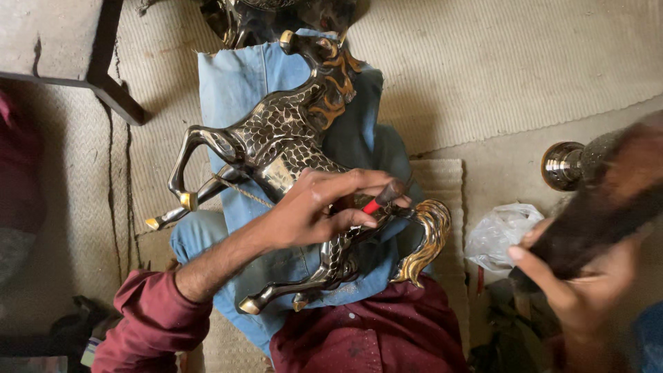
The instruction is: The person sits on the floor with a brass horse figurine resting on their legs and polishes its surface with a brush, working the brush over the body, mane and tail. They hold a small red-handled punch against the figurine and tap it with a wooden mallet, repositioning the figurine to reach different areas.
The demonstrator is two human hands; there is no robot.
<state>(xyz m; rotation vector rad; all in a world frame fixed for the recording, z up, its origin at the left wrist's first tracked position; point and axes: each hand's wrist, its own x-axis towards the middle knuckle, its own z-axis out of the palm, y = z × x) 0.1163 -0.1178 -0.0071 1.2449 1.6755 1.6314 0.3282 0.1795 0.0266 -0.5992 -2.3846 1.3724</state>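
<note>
A dark metal horse figure (276, 138) with gold hooves, mane and tail lies across my lap on blue trousers (228, 83). My left hand (311, 211), in a maroon sleeve, rests on the horse's rump and pinches a thin tool with a red band (378, 200), its tip near the gold tail (431, 235). To the right, well clear of the horse, my right hand (580, 290) is raised and grips a dark, blurred, block-like object (601, 200).
A shiny round metal piece (563, 166) lies on the floor at right, with a crumpled plastic bag (501, 235) below it. Another dark metal figure (276, 14) stands at the top edge. A wooden furniture leg (103, 76) is at top left, on a woven mat (518, 62).
</note>
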